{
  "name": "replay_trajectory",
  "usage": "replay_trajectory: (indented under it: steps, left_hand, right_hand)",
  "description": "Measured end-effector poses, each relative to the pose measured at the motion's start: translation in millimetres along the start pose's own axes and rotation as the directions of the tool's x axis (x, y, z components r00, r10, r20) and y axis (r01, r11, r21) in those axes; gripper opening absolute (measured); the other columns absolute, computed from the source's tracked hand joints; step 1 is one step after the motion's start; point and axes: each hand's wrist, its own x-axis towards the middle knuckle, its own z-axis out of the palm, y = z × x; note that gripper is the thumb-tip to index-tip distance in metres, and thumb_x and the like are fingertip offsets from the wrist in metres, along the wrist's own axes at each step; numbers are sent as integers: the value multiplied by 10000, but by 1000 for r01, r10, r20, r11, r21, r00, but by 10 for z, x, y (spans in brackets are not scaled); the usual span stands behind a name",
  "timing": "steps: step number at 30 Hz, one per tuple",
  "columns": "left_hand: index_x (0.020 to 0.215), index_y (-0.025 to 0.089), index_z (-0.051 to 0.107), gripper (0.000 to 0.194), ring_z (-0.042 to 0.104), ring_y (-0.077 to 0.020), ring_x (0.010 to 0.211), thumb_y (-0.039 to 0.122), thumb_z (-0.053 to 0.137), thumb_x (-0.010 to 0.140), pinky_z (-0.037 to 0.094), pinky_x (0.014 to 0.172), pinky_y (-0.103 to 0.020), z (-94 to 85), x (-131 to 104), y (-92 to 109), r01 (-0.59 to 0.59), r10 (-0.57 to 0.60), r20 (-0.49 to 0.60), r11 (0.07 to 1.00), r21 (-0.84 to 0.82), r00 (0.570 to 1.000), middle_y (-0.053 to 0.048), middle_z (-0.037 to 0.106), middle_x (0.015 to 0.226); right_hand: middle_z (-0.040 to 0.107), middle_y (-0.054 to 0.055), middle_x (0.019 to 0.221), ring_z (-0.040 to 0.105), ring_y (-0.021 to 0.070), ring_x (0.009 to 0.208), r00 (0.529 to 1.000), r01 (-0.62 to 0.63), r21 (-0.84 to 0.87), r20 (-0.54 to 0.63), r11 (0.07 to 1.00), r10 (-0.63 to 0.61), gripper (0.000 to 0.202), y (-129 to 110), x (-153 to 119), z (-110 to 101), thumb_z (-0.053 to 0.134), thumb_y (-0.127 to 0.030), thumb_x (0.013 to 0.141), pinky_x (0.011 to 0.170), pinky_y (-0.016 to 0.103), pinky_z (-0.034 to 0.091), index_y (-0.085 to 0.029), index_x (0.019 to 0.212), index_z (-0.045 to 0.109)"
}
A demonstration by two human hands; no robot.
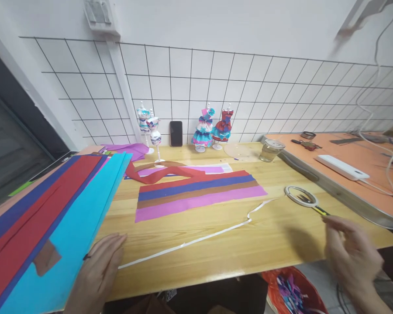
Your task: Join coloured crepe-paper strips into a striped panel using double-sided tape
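Observation:
My left hand [100, 270] lies flat, fingers out, at the table's front left, beside stacked fabric sheets with a turquoise one [75, 218] on top. A narrow white strip [183, 245] runs from the edge of this hand diagonally across the wood; whether its end is under the hand is hidden. My right hand [350, 253] pinches the end of a small tool with a yellow and black handle [320, 210]. Its dark pointed end lies within a white tape ring [290, 192]. In the middle lie red, blue, brown and purple fabric strips [196, 194], side by side.
Small dress forms in fabric outfits [202, 133] and a black phone [176, 134] stand by the tiled wall. A lidded cup [271, 151] is at the back right. Beyond the raised edge, a white power strip [342, 168] rests on an orange surface. Below hangs a red scrap bag [271, 283].

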Motion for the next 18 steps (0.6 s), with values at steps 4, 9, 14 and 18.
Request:
replay_trajectory:
  steps: [4,9,14,18]
  left_hand:
    - [1119,209,549,335,541,-195,1069,346,372,870,471,890,-324,-47,59,-26,-24,24,5,999,20,1000,-30,609,1117]
    - [1165,240,543,360,553,-185,1068,356,347,885,485,881,-316,-90,343,-55,-115,110,94,992,44,989,-4,598,1159]
    - [1262,219,455,436,434,-211,1193,392,403,865,421,951,-353,93,628,-101,-163,131,267,982,99,955,-46,471,1294]
    - [1299,222,397,476,386,-213,1229,427,377,870,353,998,-401,217,719,-174,-167,110,372,978,123,921,-58,413,1335]
  right_hand:
    - [630,112,1006,577,258,983,923,205,147,301,968,-241,247,-239,182,301,418,-353,814,817,360,466,-213,946,573]
    - [613,111,1126,570,246,1024,793,197,141,560,970,-242,430,-291,506,809,338,-337,857,853,390,445,-193,1258,390]
    - [588,107,1176,547,264,1074,699,292,47,671,955,-247,508,-285,677,1167,297,-326,871,928,456,378,-187,1357,248]
    - [568,105,1202,556,270,1060,653,357,44,702,933,-283,497,-195,665,1273,287,-338,879,952,473,343,-199,1355,264]
